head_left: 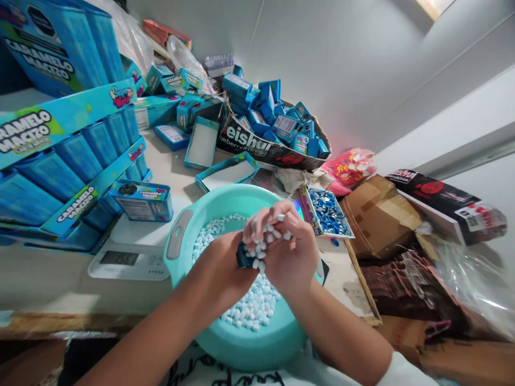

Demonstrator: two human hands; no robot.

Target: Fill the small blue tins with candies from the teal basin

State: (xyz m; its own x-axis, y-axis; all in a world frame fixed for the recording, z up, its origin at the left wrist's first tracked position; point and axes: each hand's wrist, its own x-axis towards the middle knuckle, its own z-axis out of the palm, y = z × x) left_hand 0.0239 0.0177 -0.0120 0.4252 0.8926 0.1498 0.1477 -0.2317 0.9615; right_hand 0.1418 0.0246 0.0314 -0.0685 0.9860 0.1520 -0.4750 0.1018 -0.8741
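My left hand (229,257) is closed around a small dark blue container (242,256), mostly hidden by the fingers. My right hand (295,246) is cupped and closed around several pale candies (270,235), tilted against the container, with candies lying between the two hands. Both hands are over a turquoise basin (183,273), whose bottom is covered with loose white and light blue candies (253,308).
Left of the basin, a blue candy box (140,201) stands on a white digital scale (129,262). Stacked display boxes (72,145) rise at far left. Behind are a black carton (249,139) of small blue boxes and an open box of blue-and-silver pieces (328,212). Cardboard cartons (378,214) lie right.
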